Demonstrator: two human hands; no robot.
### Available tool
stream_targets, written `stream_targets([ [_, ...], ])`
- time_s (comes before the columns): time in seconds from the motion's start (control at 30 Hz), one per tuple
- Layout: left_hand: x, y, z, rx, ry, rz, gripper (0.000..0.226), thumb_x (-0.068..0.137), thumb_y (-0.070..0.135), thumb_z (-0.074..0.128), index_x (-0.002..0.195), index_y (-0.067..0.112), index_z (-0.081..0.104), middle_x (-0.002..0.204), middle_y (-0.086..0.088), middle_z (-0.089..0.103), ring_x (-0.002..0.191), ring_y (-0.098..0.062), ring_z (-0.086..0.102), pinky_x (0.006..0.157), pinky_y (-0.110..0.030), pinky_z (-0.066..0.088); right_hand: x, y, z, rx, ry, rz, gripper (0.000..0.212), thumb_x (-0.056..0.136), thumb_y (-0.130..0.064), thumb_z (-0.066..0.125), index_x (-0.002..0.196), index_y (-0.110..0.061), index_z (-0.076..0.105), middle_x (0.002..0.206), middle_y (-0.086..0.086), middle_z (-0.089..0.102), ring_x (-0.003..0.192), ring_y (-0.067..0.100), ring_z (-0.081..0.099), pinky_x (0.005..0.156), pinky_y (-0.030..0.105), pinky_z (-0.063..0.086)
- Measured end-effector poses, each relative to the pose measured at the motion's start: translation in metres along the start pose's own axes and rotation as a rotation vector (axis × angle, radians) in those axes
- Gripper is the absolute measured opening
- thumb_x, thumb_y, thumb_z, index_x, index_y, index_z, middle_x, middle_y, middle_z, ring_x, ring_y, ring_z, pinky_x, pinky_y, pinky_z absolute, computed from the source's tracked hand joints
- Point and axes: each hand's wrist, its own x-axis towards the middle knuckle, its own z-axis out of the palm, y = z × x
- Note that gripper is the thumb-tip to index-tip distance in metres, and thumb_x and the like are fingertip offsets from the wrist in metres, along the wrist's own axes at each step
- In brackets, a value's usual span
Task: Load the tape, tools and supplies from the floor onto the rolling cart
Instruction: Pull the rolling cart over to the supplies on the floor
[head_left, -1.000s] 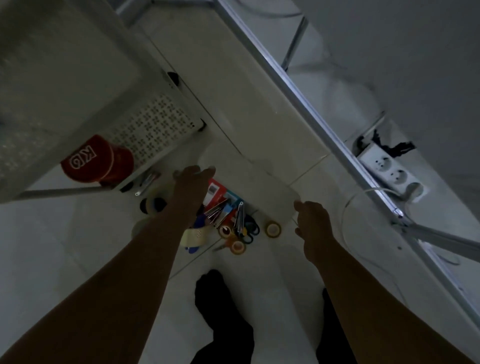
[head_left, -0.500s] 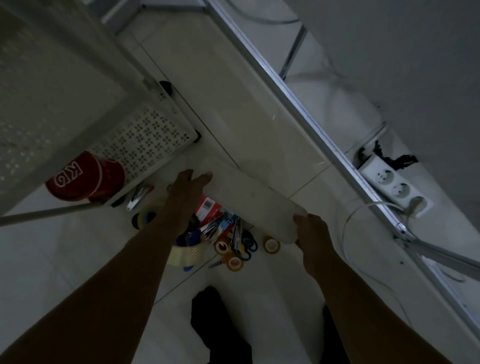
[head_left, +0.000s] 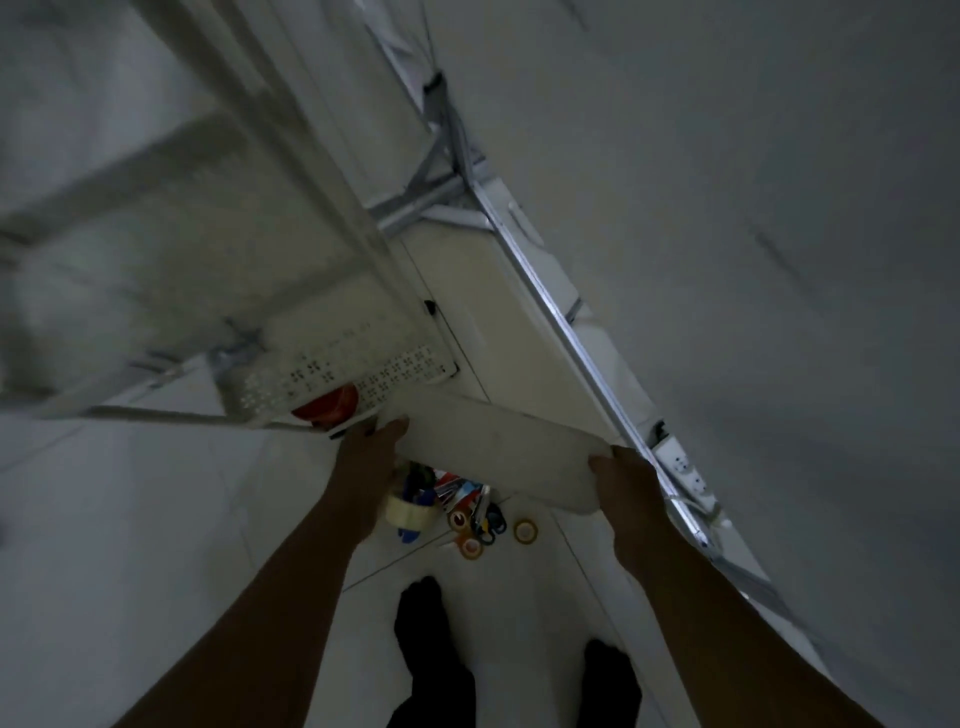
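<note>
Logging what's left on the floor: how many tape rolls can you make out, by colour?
Clear tape roll: 1
Orange tape rolls: 2
Yellow tape roll: 1
Total: 4. The rest of the pile is too dim to count.

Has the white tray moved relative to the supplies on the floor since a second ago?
Yes. The white tray, held by left hand and right hand, has risen off the floor above the tape pile.
</note>
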Motion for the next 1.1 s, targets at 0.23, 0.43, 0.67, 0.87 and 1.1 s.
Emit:
stream_targets([
  [0.23,-0.155,0.072,-0.060,-0.162,0.081,0.050,0.035,0.097,0.027,0.054,0.130,0.018,0.052,0.115,-0.003,0.058,0.092,-0.016,0.057,0.080,-0.032,0.050,-0.137,-0.095,-0.054,-0.050,-0.059,-0.170,0.023,0.087,-0.006,0.049,0.104,-0.001,0.064,0.098,0.016,0.060,0.087,0.030,0.055,0.071,0.035,0.042],
  [0.43,-0.253,0.121,-0.121,-0.190,0.186,0.154,0.040,0.092,0.033,0.059,0.124,0.009,0.057,0.120,-0.007,0.061,0.108,-0.026,0.057,0.088,-0.038,0.049,-0.237,-0.169,-0.082,-0.131,-0.072,-0.383,0.026,0.079,0.002,0.048,0.096,0.007,0.067,0.097,0.025,0.066,0.077,0.033,0.059,0.064,0.029,0.040],
  [0.67,-0.338,0.179,-0.182,-0.293,0.340,0.344,0.025,0.087,0.026,0.062,0.105,0.008,0.059,0.108,-0.011,0.059,0.107,-0.035,0.059,0.094,-0.044,0.048,-0.349,-0.261,-0.088,-0.111,-0.071,-0.629,0.025,0.082,0.000,0.052,0.099,0.012,0.066,0.097,0.031,0.067,0.087,0.043,0.064,0.078,0.050,0.054],
  [0.87,-0.361,0.224,-0.226,-0.364,0.356,0.437,0.041,0.094,0.017,0.053,0.134,0.009,0.051,0.116,-0.008,0.057,0.099,-0.023,0.058,0.090,-0.039,0.050,-0.403,-0.328,-0.070,-0.066,-0.107,-0.749,0.023,0.086,-0.006,0.059,0.103,0.005,0.069,0.101,0.022,0.069,0.081,0.031,0.063,0.073,0.035,0.055],
  [1.1,-0.339,0.269,-0.276,-0.355,0.422,0.481,0.037,0.094,0.016,0.056,0.129,0.006,0.055,0.115,-0.010,0.058,0.102,-0.027,0.058,0.094,-0.044,0.052,-0.405,-0.387,-0.014,-0.078,-0.136,-0.765,0.025,0.085,-0.008,0.061,0.107,0.001,0.069,0.097,0.017,0.068,0.081,0.026,0.061,0.077,0.031,0.053],
])
